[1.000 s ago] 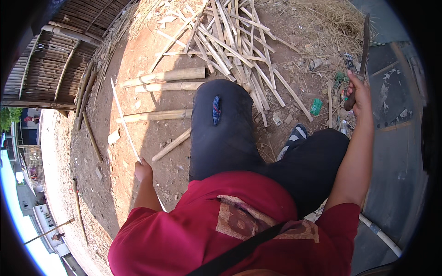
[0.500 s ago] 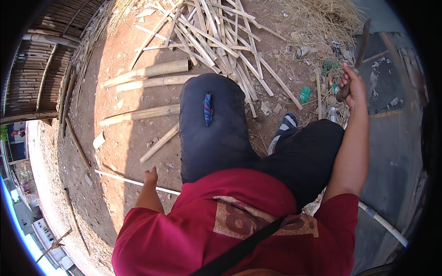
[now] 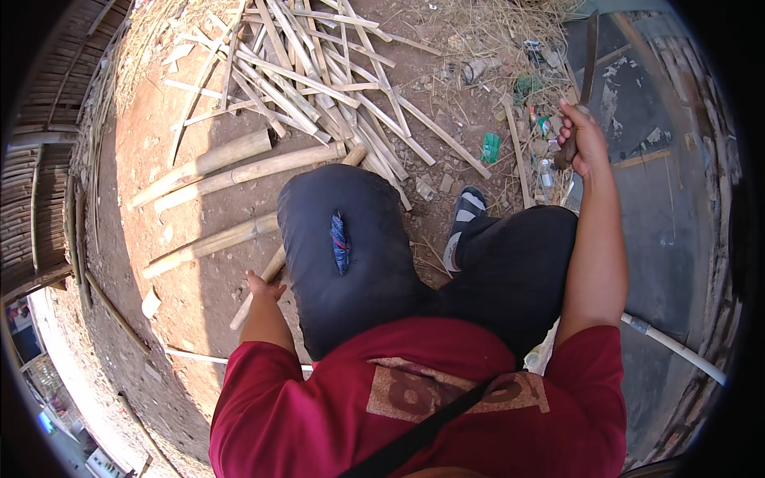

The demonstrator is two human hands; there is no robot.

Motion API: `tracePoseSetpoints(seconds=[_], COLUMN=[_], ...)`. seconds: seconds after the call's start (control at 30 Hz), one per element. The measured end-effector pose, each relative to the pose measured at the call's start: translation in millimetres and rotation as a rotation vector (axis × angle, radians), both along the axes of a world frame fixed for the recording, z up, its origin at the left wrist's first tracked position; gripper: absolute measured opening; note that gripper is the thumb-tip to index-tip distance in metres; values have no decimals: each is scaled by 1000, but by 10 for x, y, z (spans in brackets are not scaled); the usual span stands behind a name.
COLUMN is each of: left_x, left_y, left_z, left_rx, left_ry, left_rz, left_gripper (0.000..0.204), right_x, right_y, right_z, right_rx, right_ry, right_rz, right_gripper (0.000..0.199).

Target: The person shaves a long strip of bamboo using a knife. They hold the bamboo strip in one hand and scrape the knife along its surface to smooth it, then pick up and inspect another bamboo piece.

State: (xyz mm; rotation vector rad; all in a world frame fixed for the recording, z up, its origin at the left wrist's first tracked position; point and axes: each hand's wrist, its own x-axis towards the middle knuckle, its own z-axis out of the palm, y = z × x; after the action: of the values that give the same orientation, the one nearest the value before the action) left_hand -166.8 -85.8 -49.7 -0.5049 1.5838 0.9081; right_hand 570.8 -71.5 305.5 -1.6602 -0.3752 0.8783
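My right hand (image 3: 587, 142) is closed round the brown handle of a machete (image 3: 590, 60), its long dark blade pointing up and away on the right side. My left hand (image 3: 264, 287) is low beside my left knee, with its fingers apart. It is right at a slim bamboo pole (image 3: 245, 312) that passes under my leg; whether the fingers touch it I cannot tell. Several thicker bamboo pieces (image 3: 251, 174) lie on the dirt ahead of that hand. Beyond my knees spreads a loose pile of split bamboo strips (image 3: 319, 76).
A dark wall-like surface (image 3: 661, 239) stands close on my right, with a white pipe (image 3: 677, 347) near it. Straw and litter lie by the blade, including a green wrapper (image 3: 491, 147) and a clear bottle (image 3: 546, 174). A slatted bamboo structure (image 3: 48, 191) rises at the left.
My left hand has moved forward to the slim bamboo pole and its fingers have spread. The view has shifted to the right. My right hand still grips the machete.
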Motion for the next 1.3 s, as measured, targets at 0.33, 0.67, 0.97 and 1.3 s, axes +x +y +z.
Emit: tracePoseSetpoints(seconds=[0.33, 0.67, 0.97, 1.3], left_x=[627, 2345, 2861, 3028], left_y=[1179, 2329, 2775, 3176], left_z=[822, 1394, 795, 1020], left_rx=[609, 562, 428, 495], left_ry=[780, 362, 165, 60], left_rz=[-786, -1379, -1103, -960], left_gripper=[56, 61, 43, 25], right_x=[-57, -108, -50, -113], right_y=[159, 93, 10, 109], right_z=[20, 107, 112, 105], right_rx=[5, -1, -21, -66], right_ry=[-52, -129, -101, -97], right_rz=[44, 74, 68, 65], right_gripper=[30, 30, 30, 31])
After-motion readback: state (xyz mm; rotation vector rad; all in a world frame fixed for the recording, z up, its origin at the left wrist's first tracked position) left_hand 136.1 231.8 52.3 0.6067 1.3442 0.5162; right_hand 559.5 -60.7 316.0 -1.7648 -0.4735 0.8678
